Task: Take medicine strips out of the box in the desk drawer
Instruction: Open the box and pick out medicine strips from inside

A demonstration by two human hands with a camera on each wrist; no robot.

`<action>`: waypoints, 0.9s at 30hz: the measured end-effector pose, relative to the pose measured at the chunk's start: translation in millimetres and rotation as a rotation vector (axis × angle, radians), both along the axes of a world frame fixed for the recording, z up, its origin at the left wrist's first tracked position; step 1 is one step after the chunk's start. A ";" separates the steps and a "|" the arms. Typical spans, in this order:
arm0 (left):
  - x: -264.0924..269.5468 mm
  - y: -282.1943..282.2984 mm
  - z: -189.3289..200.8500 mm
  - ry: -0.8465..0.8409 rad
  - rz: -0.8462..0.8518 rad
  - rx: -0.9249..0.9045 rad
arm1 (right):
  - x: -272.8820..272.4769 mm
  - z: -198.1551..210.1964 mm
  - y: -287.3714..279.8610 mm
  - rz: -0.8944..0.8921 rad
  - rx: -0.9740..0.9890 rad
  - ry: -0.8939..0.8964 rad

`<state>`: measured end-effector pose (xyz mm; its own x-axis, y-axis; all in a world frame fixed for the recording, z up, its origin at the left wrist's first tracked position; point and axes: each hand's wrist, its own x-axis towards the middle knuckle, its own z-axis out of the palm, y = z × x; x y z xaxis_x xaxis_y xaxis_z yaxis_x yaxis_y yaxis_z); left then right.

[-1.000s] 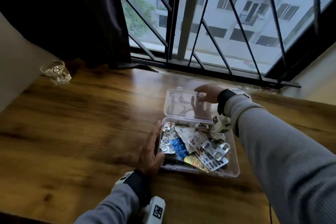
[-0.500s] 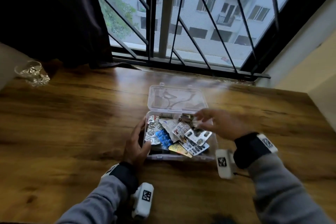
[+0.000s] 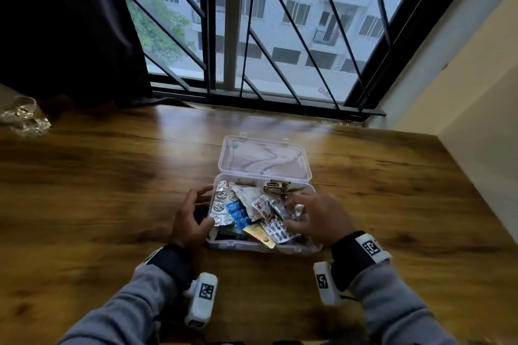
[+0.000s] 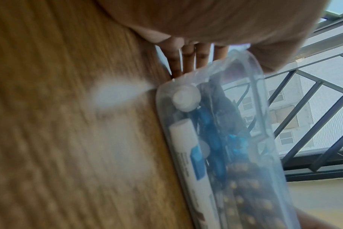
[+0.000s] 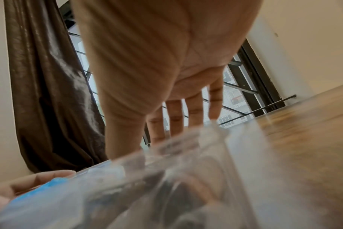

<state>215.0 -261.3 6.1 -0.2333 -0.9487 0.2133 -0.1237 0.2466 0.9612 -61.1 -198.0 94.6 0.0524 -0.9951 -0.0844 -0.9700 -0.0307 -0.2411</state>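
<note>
A clear plastic box point(image 3: 263, 250) lies open on the wooden desk point(image 3: 112, 176), its lid point(image 3: 263, 159) flipped back toward the window. Inside is a heap of medicine strips: silver point(image 3: 221, 207), blue point(image 3: 238, 213), gold point(image 3: 258, 234) and grey point(image 3: 276, 231). My left hand point(image 3: 190, 218) holds the box's left side, fingers point(image 4: 188, 57) against the outer wall and thumb point(image 5: 39, 178) over the rim. My right hand point(image 3: 316, 213) hovers low over the right half of the heap with spread, straight fingers point(image 5: 176, 117), touching the strips. The left wrist view shows a white tube through the box wall point(image 4: 186, 155).
A glass tumbler point(image 3: 22, 117) stands at the desk's far left edge. A dark curtain point(image 3: 70, 22) hangs behind it, beside a barred window point(image 3: 266, 36). A cream wall point(image 3: 462, 92) bounds the desk on the right. Bare wood surrounds the box.
My right hand left the lid, swung back toward me and came down over the strips at the box's right side. My left hand stayed at the left wall, fingers now more curled.
</note>
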 end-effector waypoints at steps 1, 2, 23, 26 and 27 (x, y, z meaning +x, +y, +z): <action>-1.0 0.2 0.7 0.014 0.001 -0.001 | 0.3 1.0 3.5 -0.005 -0.037 0.012; -1.5 -0.4 0.9 0.017 0.002 -0.004 | -0.3 0.9 6.1 -0.009 -0.087 0.025; -4.7 -1.5 -0.2 -0.006 0.093 0.033 | 30.9 35.5 -31.7 -0.360 -0.026 -0.978; -5.3 -1.6 -0.7 -0.010 0.111 0.033 | 41.8 20.5 -45.2 -0.306 0.060 -0.879; -5.1 -1.5 -1.1 -0.007 0.113 0.035 | 42.3 17.8 -46.5 -0.290 0.082 -0.853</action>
<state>209.8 -262.7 5.0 -0.1257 -0.9759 0.1783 -0.1560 0.1970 0.9679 -18.8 -244.6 112.4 -0.1226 -0.9715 -0.2030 -0.4279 0.2363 -0.8724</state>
